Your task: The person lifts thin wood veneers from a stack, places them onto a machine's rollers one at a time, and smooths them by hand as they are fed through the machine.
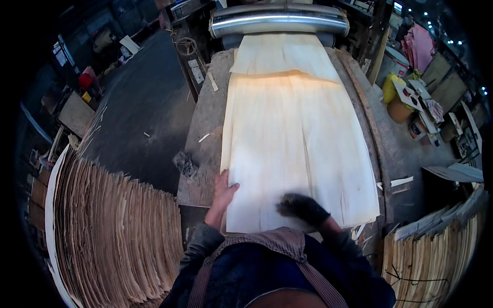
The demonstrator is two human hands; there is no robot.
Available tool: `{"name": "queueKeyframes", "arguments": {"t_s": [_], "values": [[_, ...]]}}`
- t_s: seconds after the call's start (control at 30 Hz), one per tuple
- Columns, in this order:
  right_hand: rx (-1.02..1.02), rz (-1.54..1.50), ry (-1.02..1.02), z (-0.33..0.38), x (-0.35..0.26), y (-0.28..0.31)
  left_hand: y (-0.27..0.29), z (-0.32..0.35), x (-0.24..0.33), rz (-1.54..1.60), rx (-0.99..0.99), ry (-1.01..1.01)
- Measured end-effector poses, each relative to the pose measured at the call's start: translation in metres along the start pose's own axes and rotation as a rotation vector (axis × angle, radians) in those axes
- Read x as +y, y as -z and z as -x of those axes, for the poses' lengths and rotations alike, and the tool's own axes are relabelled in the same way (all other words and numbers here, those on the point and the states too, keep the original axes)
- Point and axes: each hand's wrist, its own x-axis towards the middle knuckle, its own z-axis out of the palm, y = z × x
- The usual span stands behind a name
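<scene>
A: Apron straps (308,272) and dark sleeves fill the bottom edge. Just past them is the near end of the veneer sheet (298,149), pale and thin, lying flat on the worn table (203,128) and running up to the metal roller (280,20) at the far end.

B: Hands?

A: Left hand (223,190) is bare, flat and spread on the sheet's near left edge, thumb out over the wood, gripping nothing. Right hand (300,208) is in a dark glove and blurred. It rests on the near end of the sheet, but I can't tell whether the fingers are curled or flat.

B: Risks?

A: Mostly tearing, I'd say. There are long cracks along the grain near the right side, so uneven pressure from the two hands could run a split further. A second sheet (282,54) overlaps the far end by the roller, and it could snag or buckle there.

B: Anything for the hands themselves?

A: The bare left palm is on a raw edge, so splinters are likely. Only the right hand has a glove.

B: Surroundings?

A: Stacked veneer (113,231) fans out low on the left and another pile (436,251) sits low on the right, both close by. Offcut strips (400,181) lie on the table edge, and a sheet swung wide could catch them.
</scene>
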Motion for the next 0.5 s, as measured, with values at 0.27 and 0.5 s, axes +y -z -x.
{"name": "queueKeyframes", "arguments": {"t_s": [0.27,0.5], "values": [[0.284,0.331,0.117,0.094,0.036,-0.037,0.017,0.002,0.09,0.752,-0.122,0.081],[0.663,0.045,0.136,0.122,0.035,-0.03,0.043,-0.005,0.111,0.965,-0.132,0.085]]}}
